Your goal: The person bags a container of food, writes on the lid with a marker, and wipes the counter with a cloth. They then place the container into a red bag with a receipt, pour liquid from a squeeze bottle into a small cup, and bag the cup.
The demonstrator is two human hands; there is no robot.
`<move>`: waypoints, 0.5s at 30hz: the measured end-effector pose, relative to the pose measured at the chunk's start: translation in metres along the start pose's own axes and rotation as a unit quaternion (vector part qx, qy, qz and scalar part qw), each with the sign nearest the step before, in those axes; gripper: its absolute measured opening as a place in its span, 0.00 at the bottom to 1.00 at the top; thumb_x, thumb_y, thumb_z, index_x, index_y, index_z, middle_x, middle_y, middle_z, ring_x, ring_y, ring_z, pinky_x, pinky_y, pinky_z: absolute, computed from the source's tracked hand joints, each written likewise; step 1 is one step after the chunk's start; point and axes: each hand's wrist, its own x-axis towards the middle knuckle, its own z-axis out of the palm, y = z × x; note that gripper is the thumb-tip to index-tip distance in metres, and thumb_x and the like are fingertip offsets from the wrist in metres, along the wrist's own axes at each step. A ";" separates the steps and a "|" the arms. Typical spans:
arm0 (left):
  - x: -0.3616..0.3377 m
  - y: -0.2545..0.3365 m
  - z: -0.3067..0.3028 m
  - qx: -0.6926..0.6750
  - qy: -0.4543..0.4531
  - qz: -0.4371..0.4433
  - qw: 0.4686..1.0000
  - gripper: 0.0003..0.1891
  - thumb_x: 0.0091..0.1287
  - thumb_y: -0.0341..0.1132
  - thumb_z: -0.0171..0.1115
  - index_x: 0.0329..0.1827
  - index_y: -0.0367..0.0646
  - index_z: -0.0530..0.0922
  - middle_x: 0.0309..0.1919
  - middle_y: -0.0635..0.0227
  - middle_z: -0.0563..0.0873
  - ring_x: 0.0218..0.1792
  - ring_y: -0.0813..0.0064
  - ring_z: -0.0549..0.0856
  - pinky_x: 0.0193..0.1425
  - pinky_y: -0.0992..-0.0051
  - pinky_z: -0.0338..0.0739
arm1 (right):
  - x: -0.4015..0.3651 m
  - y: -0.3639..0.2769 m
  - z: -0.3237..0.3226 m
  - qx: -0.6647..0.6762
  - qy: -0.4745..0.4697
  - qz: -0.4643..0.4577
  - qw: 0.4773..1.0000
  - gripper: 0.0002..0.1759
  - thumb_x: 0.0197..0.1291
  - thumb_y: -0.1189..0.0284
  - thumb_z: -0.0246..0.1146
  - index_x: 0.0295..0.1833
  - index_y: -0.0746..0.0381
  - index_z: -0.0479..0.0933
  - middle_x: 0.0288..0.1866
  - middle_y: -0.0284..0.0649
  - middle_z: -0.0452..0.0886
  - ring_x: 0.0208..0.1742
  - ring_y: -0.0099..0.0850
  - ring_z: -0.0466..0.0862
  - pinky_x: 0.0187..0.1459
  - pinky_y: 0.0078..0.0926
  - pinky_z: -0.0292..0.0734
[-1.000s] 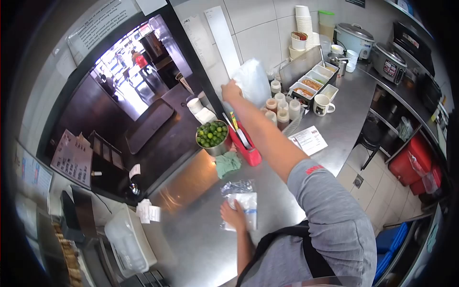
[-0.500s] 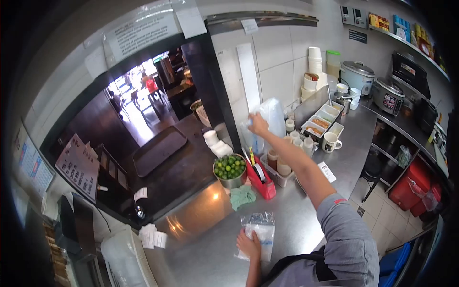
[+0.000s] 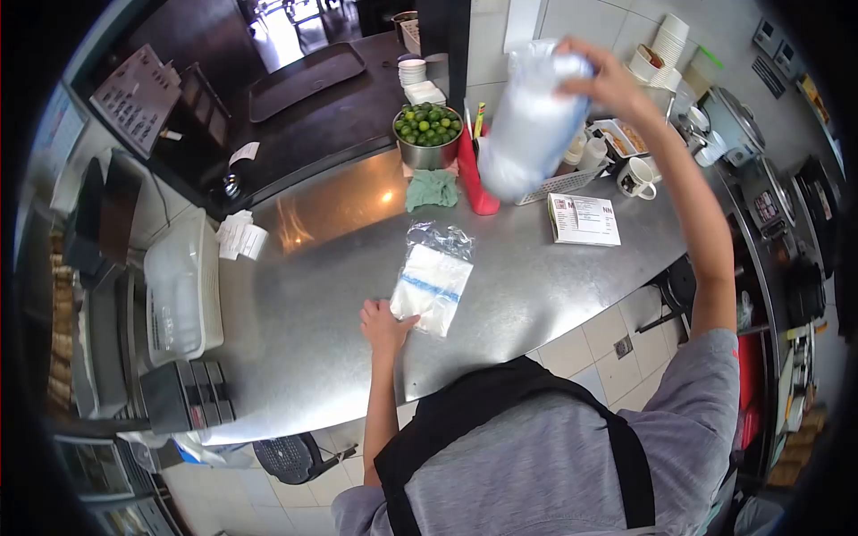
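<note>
My right hand [image 3: 601, 82] grips the top of a bulky, translucent plastic bag [image 3: 534, 125], raised above the back of the steel counter. The bag is blurred and its contents are hard to make out. On the counter lies a clear plastic packet [image 3: 433, 288] with white contents and a blue stripe. My left hand [image 3: 386, 327] rests at the packet's lower left corner, fingers spread, thumb touching its edge. Behind the packet is a crumpled green cloth [image 3: 432, 190].
A metal bowl of green limes [image 3: 428, 132] and a red holder [image 3: 476, 174] stand at the back. A white box with a label [image 3: 584, 221], a mug [image 3: 635, 179] and a basket of bottles [image 3: 559, 185] are to the right. A white plastic bin [image 3: 183, 286] stands left.
My right hand has lifted the bag away from the wall, over the counter. My left hand has shifted to the packet's lower left corner. The view has tilted down.
</note>
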 end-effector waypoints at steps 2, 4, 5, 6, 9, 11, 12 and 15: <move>0.001 -0.007 0.026 -0.026 0.075 0.045 0.996 0.23 0.47 0.37 0.70 0.44 0.39 0.72 0.39 0.53 0.77 0.43 0.51 0.76 0.46 0.59 0.71 | -0.026 0.019 0.025 0.001 -0.064 -0.019 0.998 0.21 0.37 0.77 0.67 0.42 0.57 0.72 0.40 0.31 0.75 0.47 0.27 0.73 0.51 0.26 0.68; 0.003 0.014 -0.006 -0.126 0.016 -0.008 0.992 0.22 0.48 0.33 0.68 0.46 0.41 0.71 0.32 0.55 0.80 0.37 0.52 0.79 0.41 0.59 0.72 | -0.047 0.050 0.051 -0.039 -0.074 -0.074 0.994 0.23 0.35 0.77 0.68 0.42 0.57 0.72 0.43 0.32 0.74 0.50 0.27 0.72 0.53 0.26 0.66; 0.003 0.028 -0.026 -0.178 -0.009 -0.035 0.983 0.22 0.48 0.31 0.67 0.47 0.42 0.70 0.29 0.56 0.81 0.34 0.53 0.81 0.39 0.59 0.73 | -0.054 0.062 0.061 -0.052 -0.099 -0.116 0.987 0.23 0.34 0.76 0.69 0.42 0.57 0.73 0.43 0.37 0.75 0.50 0.33 0.74 0.54 0.30 0.67; 0.001 0.040 -0.038 -0.175 0.080 0.001 0.981 0.21 0.45 0.28 0.69 0.42 0.42 0.70 0.22 0.62 0.80 0.26 0.58 0.82 0.29 0.64 0.72 | -0.061 0.073 0.071 -0.071 -0.116 -0.124 0.983 0.22 0.34 0.75 0.69 0.40 0.57 0.73 0.42 0.38 0.74 0.50 0.36 0.73 0.55 0.30 0.66; 0.001 0.080 -0.092 -0.147 0.056 0.018 0.987 0.25 0.48 0.27 0.66 0.50 0.46 0.68 0.26 0.60 0.83 0.32 0.54 0.82 0.35 0.59 0.74 | -0.086 0.072 0.088 -0.137 -0.136 -0.128 0.973 0.21 0.36 0.74 0.67 0.42 0.55 0.71 0.38 0.40 0.68 0.45 0.42 0.75 0.46 0.36 0.69; 0.007 0.098 -0.107 -0.109 0.087 0.052 0.989 0.24 0.50 0.28 0.64 0.51 0.47 0.68 0.27 0.57 0.83 0.32 0.52 0.83 0.36 0.58 0.75 | -0.096 0.075 0.095 -0.127 -0.126 -0.128 0.975 0.21 0.37 0.74 0.66 0.42 0.55 0.71 0.39 0.39 0.68 0.44 0.43 0.75 0.44 0.36 0.70; 0.014 0.103 -0.109 -0.067 0.113 0.061 0.989 0.24 0.50 0.29 0.64 0.52 0.47 0.69 0.26 0.58 0.83 0.32 0.53 0.83 0.36 0.59 0.75 | -0.099 0.075 0.094 -0.138 -0.126 -0.131 0.974 0.22 0.38 0.74 0.66 0.43 0.55 0.70 0.39 0.40 0.68 0.43 0.44 0.75 0.43 0.37 0.70; 0.030 0.121 -0.118 0.057 0.164 0.088 0.981 0.24 0.50 0.30 0.62 0.54 0.47 0.71 0.25 0.60 0.84 0.31 0.56 0.83 0.36 0.61 0.77 | -0.105 0.070 0.090 -0.160 -0.122 -0.117 0.973 0.25 0.40 0.72 0.66 0.47 0.54 0.68 0.42 0.42 0.67 0.43 0.45 0.74 0.44 0.39 0.70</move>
